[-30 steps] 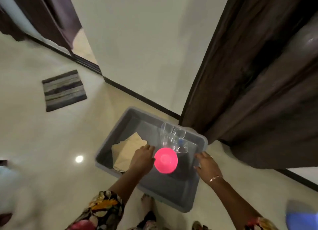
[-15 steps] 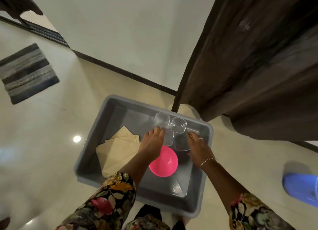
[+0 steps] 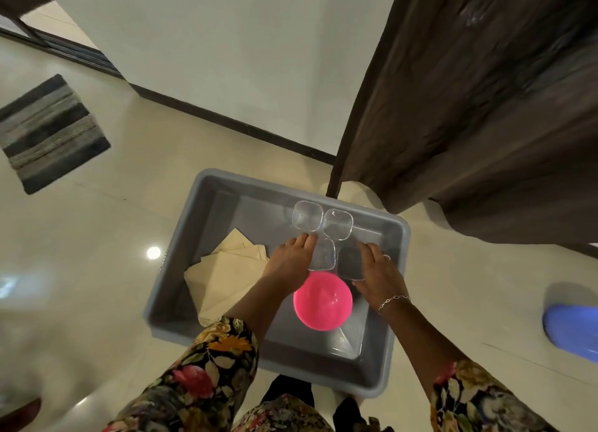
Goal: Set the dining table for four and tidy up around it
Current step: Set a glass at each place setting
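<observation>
left hand (image 3: 289, 260), right hand (image 3: 379, 271) gripping glasses (image 3: 324, 254), tub (image 3: 191, 237)

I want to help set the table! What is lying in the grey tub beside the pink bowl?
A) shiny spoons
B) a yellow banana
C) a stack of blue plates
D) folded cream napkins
D: folded cream napkins lie on the floor of the grey tub, right beside the pink bowl.
</observation>
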Motion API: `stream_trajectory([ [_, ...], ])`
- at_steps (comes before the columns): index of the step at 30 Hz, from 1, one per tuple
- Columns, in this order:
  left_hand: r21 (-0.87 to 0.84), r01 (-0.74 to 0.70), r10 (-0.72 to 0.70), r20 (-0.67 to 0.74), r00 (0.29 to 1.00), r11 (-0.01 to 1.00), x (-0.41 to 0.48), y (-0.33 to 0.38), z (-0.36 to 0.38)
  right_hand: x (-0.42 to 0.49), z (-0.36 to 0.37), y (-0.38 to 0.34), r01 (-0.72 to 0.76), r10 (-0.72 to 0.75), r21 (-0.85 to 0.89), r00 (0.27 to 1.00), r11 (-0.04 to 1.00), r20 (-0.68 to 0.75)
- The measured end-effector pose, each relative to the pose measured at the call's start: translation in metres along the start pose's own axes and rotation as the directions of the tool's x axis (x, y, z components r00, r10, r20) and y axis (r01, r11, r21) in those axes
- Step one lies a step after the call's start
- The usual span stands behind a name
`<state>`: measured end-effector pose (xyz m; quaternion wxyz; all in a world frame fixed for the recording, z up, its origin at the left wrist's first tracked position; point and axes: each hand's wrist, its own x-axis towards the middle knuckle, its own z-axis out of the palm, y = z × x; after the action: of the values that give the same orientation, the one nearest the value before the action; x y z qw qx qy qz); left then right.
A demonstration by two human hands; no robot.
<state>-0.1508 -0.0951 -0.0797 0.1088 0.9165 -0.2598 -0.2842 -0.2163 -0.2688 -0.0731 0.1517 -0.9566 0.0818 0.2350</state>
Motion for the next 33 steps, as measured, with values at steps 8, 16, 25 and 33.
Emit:
stream_trajectory([
  [8, -0.281, 0.109, -0.092, 0.071, 0.993, 0.954, 0.009, 0.007, 0.011, -0.008, 0.010, 0.006, 0.002, -0.004, 0.063, 0.999, 0.998, 0.038],
  [16, -0.440, 0.139, -0.195, -0.085, 0.977, 0.887, -0.010, 0.009, 0.007, -0.011, 0.007, 0.014, -0.042, 0.049, 0.290, 0.999, 0.956, -0.017],
  [25, -0.682, 0.126, -0.425, -0.291, 0.857, 0.720, -0.091, 0.021, -0.013, -0.054, -0.041, 0.009, 0.112, 0.034, 0.499, 0.961, 0.860, -0.275],
  [33, -0.807, 0.090, -0.680, -0.426, 0.597, 0.584, -0.206, 0.068, -0.016, -0.097, -0.079, -0.026, 0.488, -0.373, 0.482, 0.871, 0.727, -0.320],
])
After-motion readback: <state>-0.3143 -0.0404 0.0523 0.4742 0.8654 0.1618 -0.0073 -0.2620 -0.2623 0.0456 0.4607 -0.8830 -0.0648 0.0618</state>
